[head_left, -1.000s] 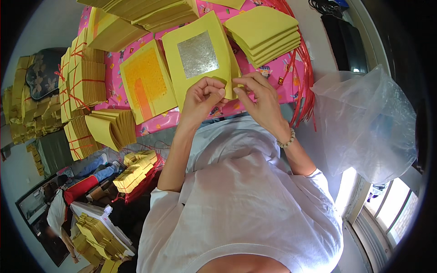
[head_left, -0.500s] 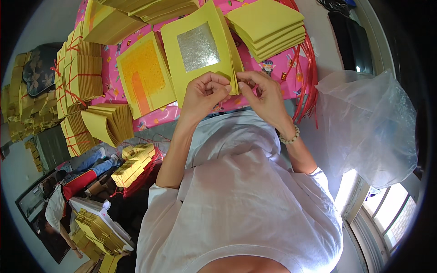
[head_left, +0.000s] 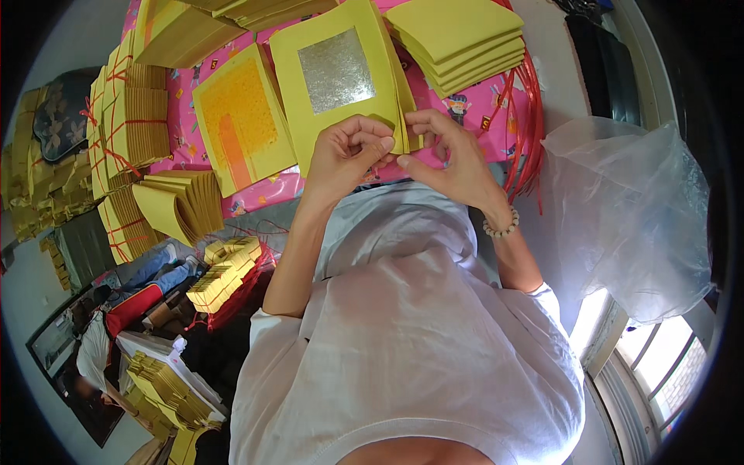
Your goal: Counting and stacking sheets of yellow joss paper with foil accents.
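A stack of yellow paper sheets point(head_left: 310, 132), the top one bearing a silver foil square point(head_left: 336, 70), lies before me. My left hand point(head_left: 350, 155) is closed in a pinch at the stack's lower right corner, its thumb against the paper edge. Beside that corner is my right hand point(head_left: 453, 159), fingers curved and thumb apart, with fingertips close to the right edge. Whether they touch the paper I cannot tell. To the left lies a yellow stack point(head_left: 288, 143) with an orange patch on top.
Folded yellow sheets point(head_left: 457, 31) are piled at the back right, beside hanging red strings point(head_left: 530, 147). Tied yellow bundles point(head_left: 136, 124) stand at the left of the pink patterned cover point(head_left: 182, 116). A clear plastic bag point(head_left: 628, 209) hangs right; a person point(head_left: 97, 349) is at lower left.
My right thumb has dropped lower and spread away from the fingers. The left hand stays at the corner, its thumb slightly shifted. The whole view has moved a little.
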A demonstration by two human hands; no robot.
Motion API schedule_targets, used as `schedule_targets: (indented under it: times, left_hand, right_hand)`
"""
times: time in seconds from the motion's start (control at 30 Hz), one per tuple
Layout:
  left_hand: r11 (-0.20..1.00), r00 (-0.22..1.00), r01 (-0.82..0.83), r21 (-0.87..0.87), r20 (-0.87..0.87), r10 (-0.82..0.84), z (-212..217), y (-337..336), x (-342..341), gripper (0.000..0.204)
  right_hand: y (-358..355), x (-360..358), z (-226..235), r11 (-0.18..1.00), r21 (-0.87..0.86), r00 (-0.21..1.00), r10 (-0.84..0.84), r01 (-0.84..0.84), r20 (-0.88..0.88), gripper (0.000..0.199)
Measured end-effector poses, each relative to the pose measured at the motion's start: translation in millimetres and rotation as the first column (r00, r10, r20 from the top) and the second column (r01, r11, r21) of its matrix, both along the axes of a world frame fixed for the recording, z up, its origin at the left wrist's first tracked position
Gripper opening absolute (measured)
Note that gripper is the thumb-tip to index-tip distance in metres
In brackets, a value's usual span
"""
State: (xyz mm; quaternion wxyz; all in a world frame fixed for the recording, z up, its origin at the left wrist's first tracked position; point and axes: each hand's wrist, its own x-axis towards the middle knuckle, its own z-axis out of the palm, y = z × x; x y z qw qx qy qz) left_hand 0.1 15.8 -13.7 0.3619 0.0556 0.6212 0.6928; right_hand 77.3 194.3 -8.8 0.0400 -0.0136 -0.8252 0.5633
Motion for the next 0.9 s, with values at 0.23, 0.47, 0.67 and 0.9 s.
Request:
schedule_targets:
  times: [0.23, 0.47, 0.67, 0.9]
  left_hand:
    - [1.0, 1.0, -0.003, -0.006, -0.013, 0.003, -0.6, 1.2, 0.7, 0.011]
    - [1.0, 1.0, -0.001, 0.002, -0.019, 0.001, 0.8, 1.1, -0.4, 0.012]
    - [1.0, 1.0, -0.011, 0.009, -0.022, 0.011, -0.8, 1.1, 0.8, 0.011]
    - [1.0, 1.0, 0.0, 0.016, -0.02, 0.0, -2.0, -0.7, 0.3, 0.011]
  right_hand:
    - [-2.2, -0.2, -2.0, 0.999, 0.029, 0.996, -0.018, 0.016, 0.086, 0.046]
    - [-1.9, -0.5, -3.5, 0.999, 0.031, 0.998, -0.021, 0.019, 0.059, 0.045]
    - [-2.2, 0.3, -0.8, 0.998, 0.058, 0.998, -0.019, 0.015, 0.066, 0.044]
    - [-2.9, 0.7, 0.9, 0.999, 0.051, 1.0, -0.015, 0.014, 0.026, 0.043]
